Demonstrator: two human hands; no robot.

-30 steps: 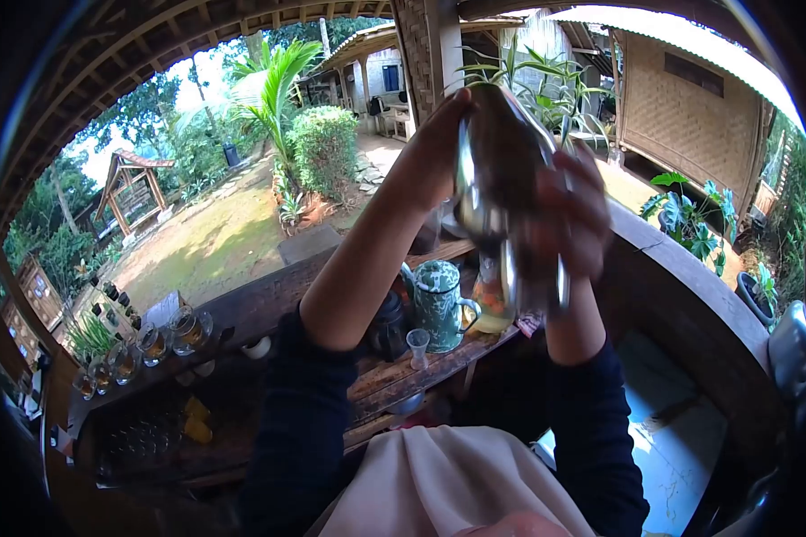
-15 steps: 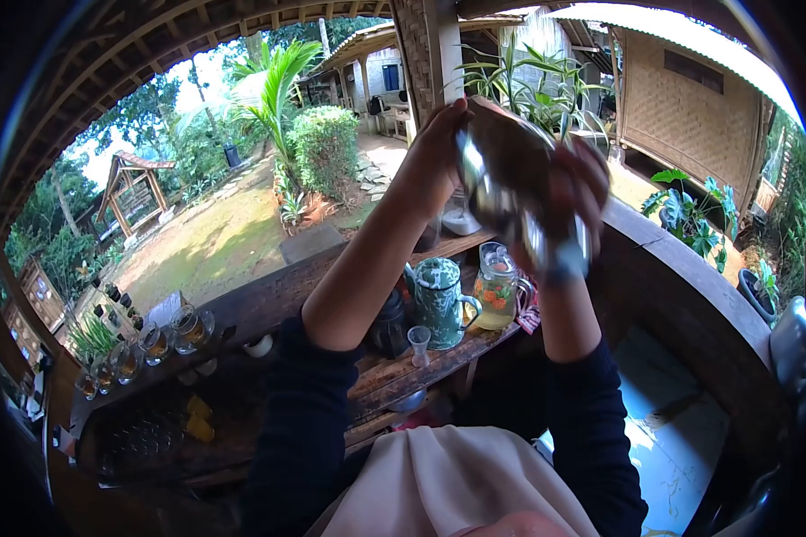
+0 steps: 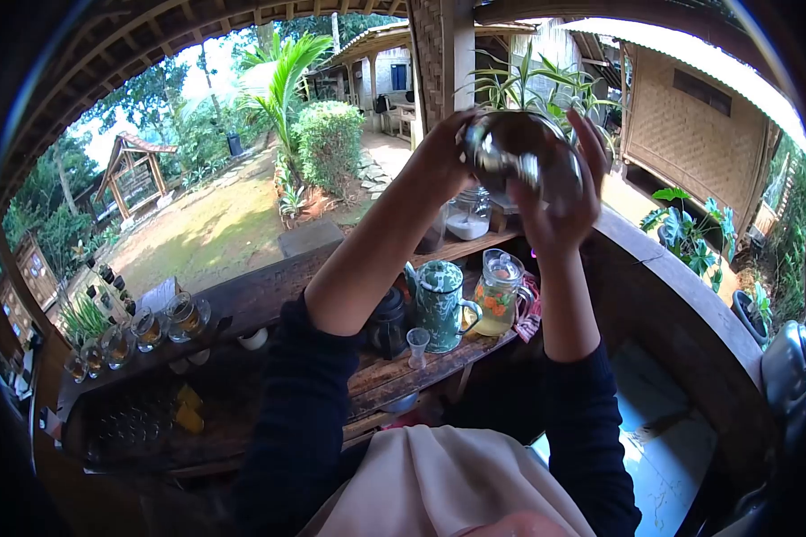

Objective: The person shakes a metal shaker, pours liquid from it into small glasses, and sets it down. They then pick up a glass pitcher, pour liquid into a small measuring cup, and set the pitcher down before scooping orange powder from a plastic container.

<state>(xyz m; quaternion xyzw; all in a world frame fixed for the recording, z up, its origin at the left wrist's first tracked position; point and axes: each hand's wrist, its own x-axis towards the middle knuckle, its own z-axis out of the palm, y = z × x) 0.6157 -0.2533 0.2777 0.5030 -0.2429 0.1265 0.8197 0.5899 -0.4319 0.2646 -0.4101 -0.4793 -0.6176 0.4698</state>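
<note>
A shiny metal vessel (image 3: 524, 152), blurred by motion, is held up in front of my face, above the wooden counter. My left hand (image 3: 448, 148) grips its left end, with the fingers partly hidden behind it. On the right side, my right hand (image 3: 569, 192) supports it, some fingers raised and spread along the metal. Below stand a green speckled enamel pitcher (image 3: 438, 309) and a glass pitcher (image 3: 495, 300) with an orange pattern and pale liquid. A small clear cup (image 3: 417, 347) is in front of them.
Several glass cups (image 3: 149, 329) line the ledge at left. A jar of white contents (image 3: 468, 215) stands behind the pitchers, near a dark container (image 3: 387, 322). Yellow items (image 3: 189, 410) lie on the lower left shelf. A wooden ledge (image 3: 681, 286) runs along the right.
The metal vessel has tipped from slanting downward to nearly level. My right hand has moved from its far end to its lower right side, with fingers more spread.
</note>
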